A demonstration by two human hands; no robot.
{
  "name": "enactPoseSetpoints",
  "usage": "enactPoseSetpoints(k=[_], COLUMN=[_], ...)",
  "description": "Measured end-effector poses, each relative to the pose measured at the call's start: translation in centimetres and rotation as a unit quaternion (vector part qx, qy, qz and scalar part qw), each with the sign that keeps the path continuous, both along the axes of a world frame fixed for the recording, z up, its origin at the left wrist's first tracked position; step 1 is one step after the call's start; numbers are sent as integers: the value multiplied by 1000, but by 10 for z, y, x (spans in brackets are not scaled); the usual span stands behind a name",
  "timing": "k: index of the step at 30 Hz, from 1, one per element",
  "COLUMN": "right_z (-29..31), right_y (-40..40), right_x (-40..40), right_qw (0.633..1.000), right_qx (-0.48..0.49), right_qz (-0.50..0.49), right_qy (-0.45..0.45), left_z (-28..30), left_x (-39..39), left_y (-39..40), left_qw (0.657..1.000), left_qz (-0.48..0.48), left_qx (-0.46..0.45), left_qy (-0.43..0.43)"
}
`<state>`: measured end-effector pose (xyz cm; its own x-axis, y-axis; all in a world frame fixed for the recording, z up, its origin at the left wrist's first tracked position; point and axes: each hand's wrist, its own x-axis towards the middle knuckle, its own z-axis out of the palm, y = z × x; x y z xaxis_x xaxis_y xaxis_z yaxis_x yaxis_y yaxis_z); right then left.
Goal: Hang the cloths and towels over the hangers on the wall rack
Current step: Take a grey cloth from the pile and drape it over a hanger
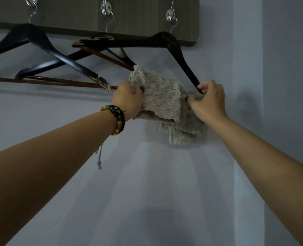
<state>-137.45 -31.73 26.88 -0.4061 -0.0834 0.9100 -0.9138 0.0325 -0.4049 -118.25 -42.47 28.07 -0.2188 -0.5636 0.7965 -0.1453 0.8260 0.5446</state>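
A fuzzy beige cloth (163, 102) drapes over the lower bar of the rightmost black hanger (180, 55), folded and hanging down on both sides. My left hand (129, 98) grips the cloth's left edge, fingers curled into the fabric. My right hand (209, 100) pinches the cloth's right side, right by the hanger's right tip. The bar under the cloth is hidden. This hanger hangs from the right metal hook (171, 15) of the dark wooden wall rack (138, 16).
Two more black hangers (46, 48) hang to the left, bare, from hooks (105, 8) on the same rack, with their brown lower bars (49, 82) crossing. A pale blue wall (147, 183) lies behind; a wall corner runs down the right.
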Motion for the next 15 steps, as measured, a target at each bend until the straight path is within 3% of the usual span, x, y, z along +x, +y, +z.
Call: enactPoseSetpoints(k=[6,7,9,12,15], right_z=[-13,-18,-31,-47,-57], right_y=[-16,-18,-19,-19,-24], right_x=[-18,-19,-15,-14,-29], right_qw=[981,987,1000,955,926], right_qx=[17,12,-23,9,95], right_qz=[49,36,9,-21,-84], right_qy=[-187,-157,13,295,354], left_z=[-1,-1,-2,-5,-8], left_x=[7,7,4,-1,-6], left_y=[-12,-13,-16,-19,-20], left_qw=[994,994,993,993,994], left_qz=[68,72,77,70,63], left_qx=[-82,-86,-89,-88,-85], left_qy=[-11,-11,-16,-24,-13])
